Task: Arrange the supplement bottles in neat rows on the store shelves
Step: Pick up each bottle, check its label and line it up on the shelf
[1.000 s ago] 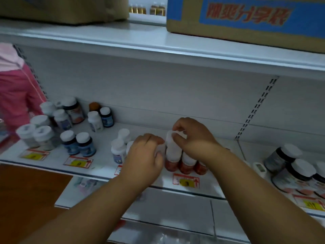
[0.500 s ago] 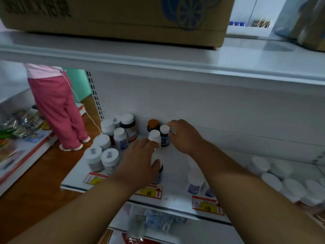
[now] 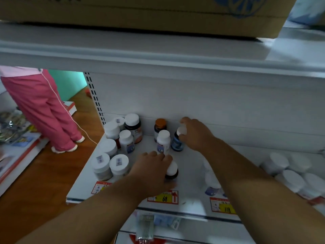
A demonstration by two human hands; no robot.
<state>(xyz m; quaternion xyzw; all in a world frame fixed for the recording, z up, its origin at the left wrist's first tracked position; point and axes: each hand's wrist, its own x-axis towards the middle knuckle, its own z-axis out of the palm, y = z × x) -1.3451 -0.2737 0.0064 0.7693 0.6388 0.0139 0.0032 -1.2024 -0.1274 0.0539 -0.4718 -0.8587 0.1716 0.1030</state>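
I'm looking down at a white metal store shelf [image 3: 193, 175] with a white back panel and yellow-and-red price tags [image 3: 163, 197] along its front edge. Above it runs another white shelf carrying a brown cardboard box with blue print [image 3: 158, 13]. The floor at left is brown wood, where a person in pink trousers [image 3: 40, 106] stands before a teal wall.

My right hand [image 3: 195, 133] grips the white cap of a dark blue-labelled supplement bottle [image 3: 177, 142] near the back panel. Just beside it stand a white bottle with a white cap [image 3: 163, 140] and an amber bottle with an orange cap [image 3: 159, 126]. My left hand [image 3: 151, 171] curls over a dark bottle with a white cap [image 3: 172, 170] nearer the front edge.

A cluster of white-capped bottles [image 3: 116, 148] fills the shelf's left end. The white-capped jars at right [image 3: 288, 169] are blurred, and the bottles behind my right forearm are too smeared to read. The lower shelf's goods are cut off by the frame.
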